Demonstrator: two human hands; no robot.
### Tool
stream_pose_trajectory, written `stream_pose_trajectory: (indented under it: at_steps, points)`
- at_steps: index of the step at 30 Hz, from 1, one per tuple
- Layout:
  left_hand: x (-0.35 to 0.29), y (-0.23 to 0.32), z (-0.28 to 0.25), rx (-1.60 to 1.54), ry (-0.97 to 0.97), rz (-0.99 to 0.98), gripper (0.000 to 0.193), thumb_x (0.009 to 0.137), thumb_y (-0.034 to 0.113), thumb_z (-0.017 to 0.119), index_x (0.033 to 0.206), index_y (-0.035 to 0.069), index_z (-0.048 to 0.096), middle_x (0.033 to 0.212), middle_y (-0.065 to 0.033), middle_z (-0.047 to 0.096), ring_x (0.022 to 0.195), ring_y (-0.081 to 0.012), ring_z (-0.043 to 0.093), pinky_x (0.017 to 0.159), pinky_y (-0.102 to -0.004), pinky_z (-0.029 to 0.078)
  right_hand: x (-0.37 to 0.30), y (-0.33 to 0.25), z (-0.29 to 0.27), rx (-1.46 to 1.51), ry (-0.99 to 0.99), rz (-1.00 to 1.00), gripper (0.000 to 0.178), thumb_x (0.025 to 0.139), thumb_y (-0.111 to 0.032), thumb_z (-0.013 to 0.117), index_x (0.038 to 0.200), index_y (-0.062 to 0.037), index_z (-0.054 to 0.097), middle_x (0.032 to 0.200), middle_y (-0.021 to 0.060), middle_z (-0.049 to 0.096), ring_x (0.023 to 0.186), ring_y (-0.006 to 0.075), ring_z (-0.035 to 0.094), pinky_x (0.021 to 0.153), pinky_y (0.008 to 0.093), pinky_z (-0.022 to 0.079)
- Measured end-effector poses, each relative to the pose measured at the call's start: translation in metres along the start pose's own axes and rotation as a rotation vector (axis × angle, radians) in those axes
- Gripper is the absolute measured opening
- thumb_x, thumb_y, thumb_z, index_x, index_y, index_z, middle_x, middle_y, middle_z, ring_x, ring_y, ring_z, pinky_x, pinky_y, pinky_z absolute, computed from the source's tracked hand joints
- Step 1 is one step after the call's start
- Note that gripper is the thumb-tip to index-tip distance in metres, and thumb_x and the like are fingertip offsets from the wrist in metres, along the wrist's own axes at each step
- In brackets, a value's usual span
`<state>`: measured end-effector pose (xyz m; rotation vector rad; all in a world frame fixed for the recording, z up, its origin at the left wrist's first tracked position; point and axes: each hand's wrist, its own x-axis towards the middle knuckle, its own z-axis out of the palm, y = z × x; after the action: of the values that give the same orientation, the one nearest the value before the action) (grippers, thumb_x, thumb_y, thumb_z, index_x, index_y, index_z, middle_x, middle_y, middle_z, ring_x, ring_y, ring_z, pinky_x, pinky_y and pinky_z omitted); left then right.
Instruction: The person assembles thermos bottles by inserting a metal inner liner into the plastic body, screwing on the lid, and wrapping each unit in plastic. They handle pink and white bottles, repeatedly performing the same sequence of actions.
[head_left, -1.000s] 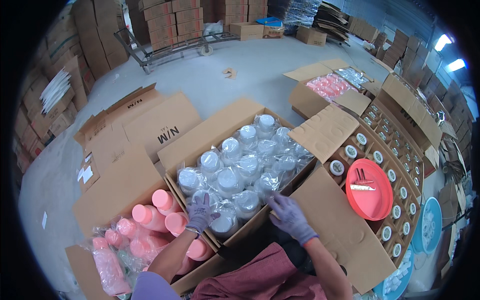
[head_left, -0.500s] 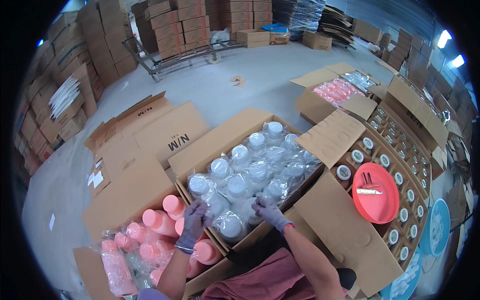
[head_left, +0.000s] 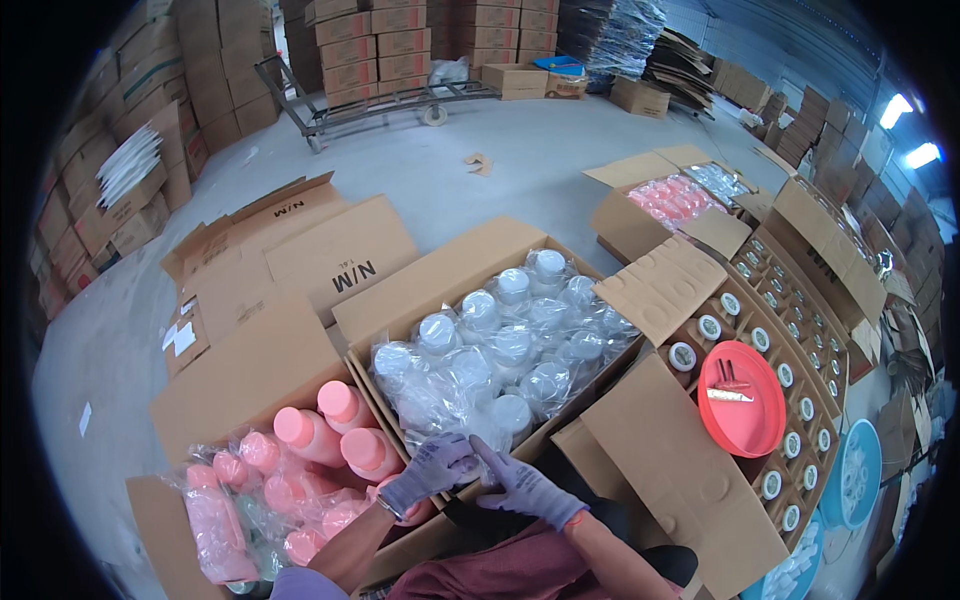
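My gloved left hand (head_left: pixel 436 470) and my gloved right hand (head_left: pixel 527 488) are close together at the near corner of the middle cardboard box (head_left: pixel 440 262). Their fingers are bent in around the clear plastic bag (head_left: pixel 430 408) of a bottle, which they mostly hide. White-capped bottles (head_left: pixel 513 345) in clear bags fill that box, caps upward. Left of it, another open box (head_left: pixel 245 365) holds pink bottles (head_left: pixel 318 437). Some stand bare beside my left wrist; others lie in clear plastic.
To the right, a round red tray (head_left: pixel 745 430) with small tools rests on a divided carton (head_left: pixel 795 365) of white-lidded jars. Blue basins (head_left: pixel 856 470) stand beyond it. An open carton of pink packages (head_left: pixel 672 203) sits farther back. A trolley (head_left: pixel 400 108) carries stacked boxes.
Both hands have moved toward me and together at the box's near corner, now covering the nearest bottle. The plastic over the bottles has shifted. My view has tilted slightly.
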<state>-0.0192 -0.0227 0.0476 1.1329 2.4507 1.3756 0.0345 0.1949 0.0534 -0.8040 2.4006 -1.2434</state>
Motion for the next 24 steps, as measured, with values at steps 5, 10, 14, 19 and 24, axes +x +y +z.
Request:
stream_pose_trajectory:
  at_steps: [5,10,14,19,24]
  points:
    - [-0.01,-0.023,-0.016,-0.59,0.311,-0.423,0.016,0.082,-0.005,0.055,0.094,0.001,0.062,0.085,-0.0068,0.064,0.076,-0.0151,0.059,0.068,-0.0305,0.049,0.019,0.005,0.003,0.017,0.417,0.212,0.03,0.092,-0.025,0.068,0.115,-0.0081,0.058,0.1,0.0231,0.066,0.092,0.0393,0.067,0.081,0.0463,0.051]
    - [-0.028,-0.076,-0.009,-0.596,0.154,-0.464,0.007,0.087,-0.001,0.06,0.086,0.005,0.062,0.082,-0.0002,0.06,0.073,-0.0109,0.053,0.065,-0.0298,0.047,0.026,0.014,0.002,0.587,0.693,0.3,0.041,0.094,-0.019,0.066,0.131,-0.0067,0.057,0.069,0.0,0.045,0.063,0.0076,0.039,0.058,0.026,0.038]
    - [0.022,-0.058,-0.056,-0.881,0.468,-0.42,0.005,0.089,-0.001,0.057,0.087,0.002,0.061,0.09,-0.0023,0.061,0.082,-0.013,0.055,0.076,-0.0296,0.048,0.02,-0.007,-0.002,0.363,0.557,0.394,0.057,0.092,-0.02,0.069,0.144,-0.0098,0.049,0.071,0.0009,0.046,0.065,0.0087,0.041,0.06,0.0272,0.039]
    - [0.02,-0.034,-0.052,-0.759,-0.129,-0.437,0.025,0.081,0.001,0.06,0.105,0.0,0.066,0.106,-0.0045,0.065,0.099,-0.0146,0.061,0.087,-0.0259,0.047,0.033,-0.028,0.0,0.489,0.611,0.133,0.071,0.092,-0.019,0.07,0.152,-0.0043,0.035,0.12,0.0074,0.062,0.108,0.014,0.056,0.094,0.0275,0.045]
    - [0.055,0.012,-0.051,-0.714,-0.132,-0.55,0.04,0.097,0.029,0.067,0.125,0.002,0.063,0.114,-0.0068,0.066,0.11,-0.0134,0.057,0.095,-0.0342,0.048,0.014,-0.006,-0.001,0.257,0.255,0.435,0.041,0.09,-0.034,0.072,0.114,-0.0016,0.067,0.105,0.0088,0.069,0.096,0.018,0.063,0.089,0.0334,0.05]
